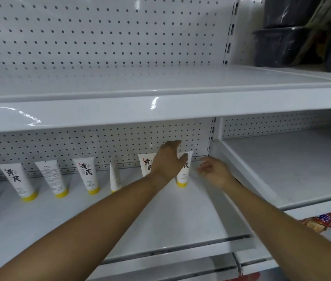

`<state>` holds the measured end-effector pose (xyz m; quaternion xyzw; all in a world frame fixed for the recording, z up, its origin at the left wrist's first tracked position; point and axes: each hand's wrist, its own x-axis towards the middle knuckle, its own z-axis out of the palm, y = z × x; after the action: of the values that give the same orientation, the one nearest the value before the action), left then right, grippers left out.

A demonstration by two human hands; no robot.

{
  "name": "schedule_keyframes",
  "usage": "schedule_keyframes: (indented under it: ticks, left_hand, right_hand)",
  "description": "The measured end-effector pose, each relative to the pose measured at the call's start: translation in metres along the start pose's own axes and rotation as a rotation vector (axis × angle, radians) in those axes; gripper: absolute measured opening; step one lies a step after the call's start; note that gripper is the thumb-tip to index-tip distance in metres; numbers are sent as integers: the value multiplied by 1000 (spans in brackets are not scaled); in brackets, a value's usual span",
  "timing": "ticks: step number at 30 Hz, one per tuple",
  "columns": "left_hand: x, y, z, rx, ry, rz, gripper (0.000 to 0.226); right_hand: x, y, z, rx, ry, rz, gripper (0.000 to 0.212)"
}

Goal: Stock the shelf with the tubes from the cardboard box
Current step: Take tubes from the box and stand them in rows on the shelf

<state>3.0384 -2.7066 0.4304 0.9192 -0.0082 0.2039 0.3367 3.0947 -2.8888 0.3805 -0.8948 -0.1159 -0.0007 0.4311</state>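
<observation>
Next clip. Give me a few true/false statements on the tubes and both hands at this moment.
1. The tubes stand cap-down on the lower shelf. True.
2. The right hand holds a tube. False: it holds nothing, its fingers loosely curled.
3. The left hand touches the rightmost tube. True.
4. More tubes stand one level up. False: the upper shelf shows none.
</observation>
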Motion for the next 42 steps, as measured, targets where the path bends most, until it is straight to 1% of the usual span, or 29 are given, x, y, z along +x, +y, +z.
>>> schedule_keyframes:
  ticks: [2, 4, 5, 9, 12, 17, 23, 27, 31, 35, 39, 42]
  left_hand:
    - [3, 7, -23, 169, 9, 44, 52]
    - [5, 12, -52, 346, -19, 47, 55]
    - [6, 12, -66, 420, -33, 38, 57]
    - [-1, 4, -109, 620, -82, -19, 64]
    - [-19, -7, -131, 679, -93, -67, 64]
    - [-63, -31, -167, 691, -62, -190, 61]
    - [-126, -66, -221, 737, 6, -338, 58]
    - [-171, -91, -268, 702, 46, -444, 60]
    - [-220, -122, -319, 734, 112, -514, 60]
    - [-276, -151, -373, 787, 139, -604, 50]
    - [-340, -190, -428, 790, 176, -647, 58]
    - [-390, -215, -466, 811, 182, -700, 61]
  right_hand:
    - [-6, -17, -33, -107, 11, -55, 24]
    - [-9, -32, -58, -227, 0, -146, 15]
    - [-10, -40, -69, -260, -9, -163, 14]
    - [-9, -69, -85, -450, -6, -326, 42]
    - [-12, -93, -75, -523, -48, -397, 50]
    - [-15, -125, -28, -501, -145, -512, 54]
    - [-30, -183, 34, -468, -219, -658, 49]
    - [-51, -230, 82, -431, -251, -754, 46]
    - [-77, -280, 135, -422, -289, -879, 38]
    - [-112, -336, 196, -388, -348, -961, 34]
    - [-158, -390, 264, -368, -424, -1065, 30]
    - [-197, -427, 316, -353, -494, -1107, 35]
